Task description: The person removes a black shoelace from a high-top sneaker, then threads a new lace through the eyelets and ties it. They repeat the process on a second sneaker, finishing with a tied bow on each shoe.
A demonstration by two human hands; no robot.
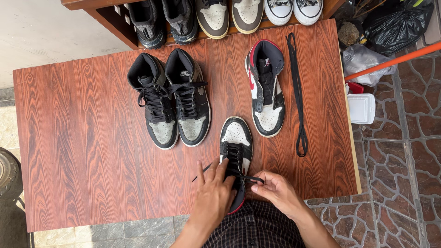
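Your left hand (212,195) rests on the collar end of a black, white and red high-top leather sneaker (235,151), fingers curled down over its tongue and gripping the shoe, while your right hand (274,189) pinches the black shoelace (251,179) that runs out from its eyelets, thumb and forefinger closed on the strand. That sneaker lies at the near edge of the reddish wood-grain table (82,147), toe pointing away from you, its heel end hanging just over the edge by your checked garment. Count the shoes on the table and you get four: the one you hold, its single matching black, white and red high-top (265,89) standing apart farther back to the right with no lace in its eyelets, and a pair of two black and grey high-top sneakers (169,103) side by side and touching, both laced. One loose black shoelace (297,92) lies stretched out, folded double, just beside the unlaced shoe, near the table's right edge. Beyond the table, a wooden shelf (105,14) holds six more shoes in three pairs: two black, two brown and cream, two white-toed canvas ones. A white foam box (361,108) sits on the stone floor to the right.
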